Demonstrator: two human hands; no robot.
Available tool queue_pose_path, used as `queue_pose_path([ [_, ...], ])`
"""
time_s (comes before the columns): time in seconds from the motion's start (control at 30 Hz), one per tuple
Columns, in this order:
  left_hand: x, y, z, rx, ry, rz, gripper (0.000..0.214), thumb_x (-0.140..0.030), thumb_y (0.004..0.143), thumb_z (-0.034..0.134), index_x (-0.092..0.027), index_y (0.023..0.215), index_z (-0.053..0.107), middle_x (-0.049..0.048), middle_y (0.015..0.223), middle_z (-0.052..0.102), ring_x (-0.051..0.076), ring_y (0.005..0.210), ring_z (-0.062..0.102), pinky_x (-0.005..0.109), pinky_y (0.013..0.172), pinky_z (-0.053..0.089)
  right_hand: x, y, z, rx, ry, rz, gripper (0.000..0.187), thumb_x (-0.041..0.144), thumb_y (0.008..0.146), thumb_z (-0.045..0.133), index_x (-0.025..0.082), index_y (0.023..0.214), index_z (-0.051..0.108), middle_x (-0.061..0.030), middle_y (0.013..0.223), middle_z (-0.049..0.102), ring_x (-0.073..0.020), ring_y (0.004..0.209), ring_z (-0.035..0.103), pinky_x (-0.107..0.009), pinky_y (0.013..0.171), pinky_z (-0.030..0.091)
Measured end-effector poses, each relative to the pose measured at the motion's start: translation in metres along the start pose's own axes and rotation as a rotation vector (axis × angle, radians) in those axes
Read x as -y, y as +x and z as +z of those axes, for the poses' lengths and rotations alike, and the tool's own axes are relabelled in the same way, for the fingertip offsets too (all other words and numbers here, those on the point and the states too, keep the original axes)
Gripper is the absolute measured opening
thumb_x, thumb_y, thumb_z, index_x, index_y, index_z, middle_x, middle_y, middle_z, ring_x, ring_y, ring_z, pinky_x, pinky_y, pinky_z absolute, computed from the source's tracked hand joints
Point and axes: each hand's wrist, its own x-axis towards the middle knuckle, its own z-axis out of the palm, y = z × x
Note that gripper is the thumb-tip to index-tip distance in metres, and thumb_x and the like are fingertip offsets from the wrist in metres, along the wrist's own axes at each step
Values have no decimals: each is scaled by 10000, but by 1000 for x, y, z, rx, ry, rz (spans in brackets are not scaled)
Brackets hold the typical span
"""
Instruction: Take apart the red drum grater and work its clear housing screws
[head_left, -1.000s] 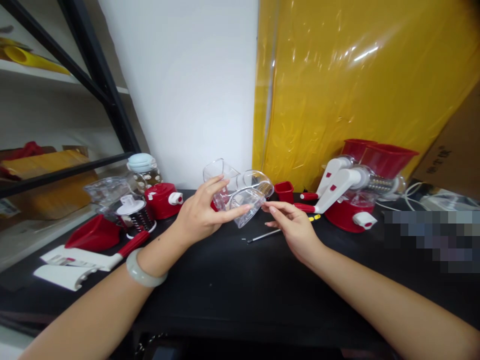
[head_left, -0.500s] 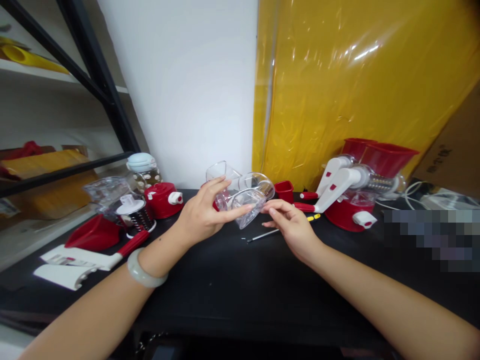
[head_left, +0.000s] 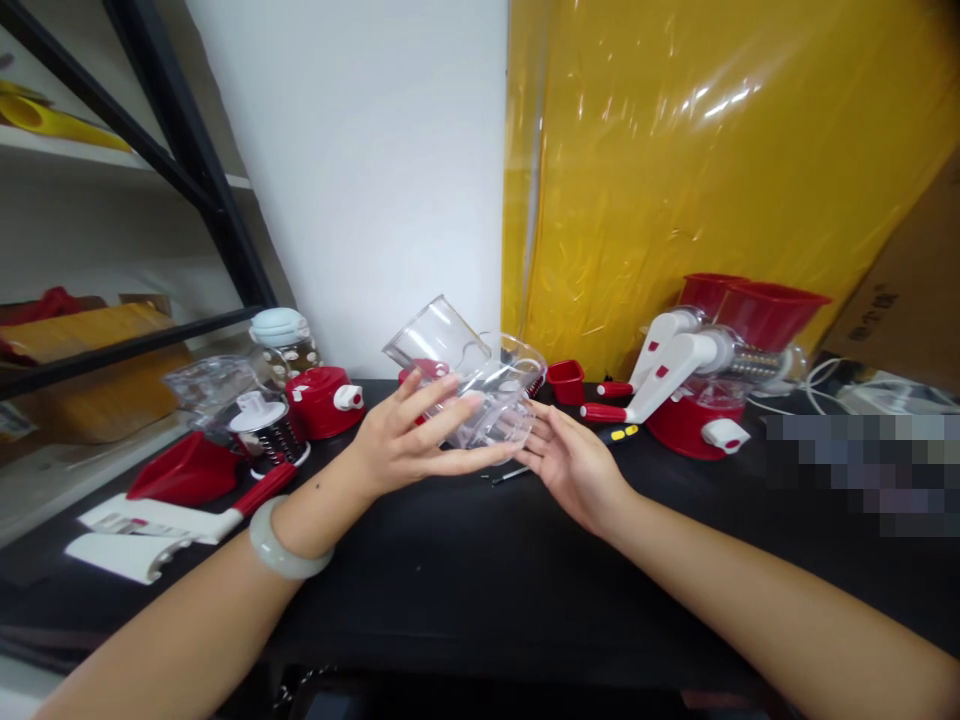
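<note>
A clear plastic grater housing [head_left: 491, 405] is held tilted above the black table, its square chute pointing up and left. My left hand [head_left: 420, 430] grips it from the left, thumb along the near side and fingers across it. My right hand [head_left: 574, 460] supports its right end, the fingertips partly hidden behind the plastic. Behind the housing, a red base [head_left: 421, 374] shows in part. A thin screwdriver with a yellow and black handle [head_left: 624, 433] lies on the table behind my right hand.
At right stand assembled rotary graters with red hoppers [head_left: 776, 305] and white cranks. On the left lie a red hopper [head_left: 187, 470], a drum blade [head_left: 262, 430], a red base [head_left: 324, 400] and a white crank part [head_left: 161, 520]. A small red cup [head_left: 566, 381] stands behind.
The clear housing has been turned so its chute rises higher to the upper left. My right hand has gone from a fingertip pinch to more spread fingers at its right end.
</note>
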Motion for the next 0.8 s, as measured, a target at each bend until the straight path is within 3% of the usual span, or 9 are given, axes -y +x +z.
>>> queue_pose_path([
  [0.1,-3,2,0,54,32,56,559,-247,950,702,-490,1429,547,-32,1410,594,208,1482,438,458,1278,324,-2,-4,5,96,177,182,463,626,902,625,262,1178,696,-97,1263,749,-253,1127,712,-502,1063,509],
  [0.2,-6,2,0,4,43,30,632,-220,933,721,-541,1436,511,-75,1414,607,169,1505,400,444,1316,218,-1,-8,11,169,252,261,464,629,947,559,272,1220,677,-81,1353,705,-241,1183,675,-485,1094,472],
  [0.3,-7,3,2,103,-115,47,523,-222,920,739,-412,1391,610,-19,1411,634,212,1519,382,447,1309,238,-1,-12,15,225,282,290,476,632,971,510,280,1247,672,-78,1383,687,-247,1215,656,-496,1114,447],
  [0.37,-8,3,4,38,-137,62,553,-186,882,780,-438,1352,633,-54,1386,651,181,1535,342,431,1327,170,-2,-13,17,253,293,291,475,632,983,480,301,1270,663,-65,1445,648,-246,1261,631,-504,1133,427],
  [0.47,-11,4,7,120,-201,21,516,-166,892,763,-397,1339,646,-22,1397,653,201,1517,382,456,1311,217,-4,-12,16,242,293,283,446,618,990,469,343,1295,645,-30,1501,606,-238,1311,600,-516,1143,413],
  [0.6,-16,6,9,123,-223,21,548,-136,932,697,-444,1377,608,-57,1411,637,186,1541,342,443,1316,191,-5,-11,14,240,300,274,478,637,999,423,326,1276,659,-41,1451,648,-231,1277,627,-498,1125,431],
  [0.7,-18,5,11,157,-284,-51,647,-65,899,698,-440,1412,580,-29,1563,515,216,1570,284,450,1315,189,-6,-11,13,213,325,272,469,624,1016,401,320,1263,659,-35,1400,685,-209,1191,673,-454,1068,477],
  [0.8,-15,-3,14,96,-357,-200,839,-30,831,736,-497,1479,478,-60,1738,166,274,1603,177,492,1309,191,-6,-11,13,154,343,285,505,611,1035,345,270,1234,660,-64,1251,754,-203,1032,728,-429,988,521],
])
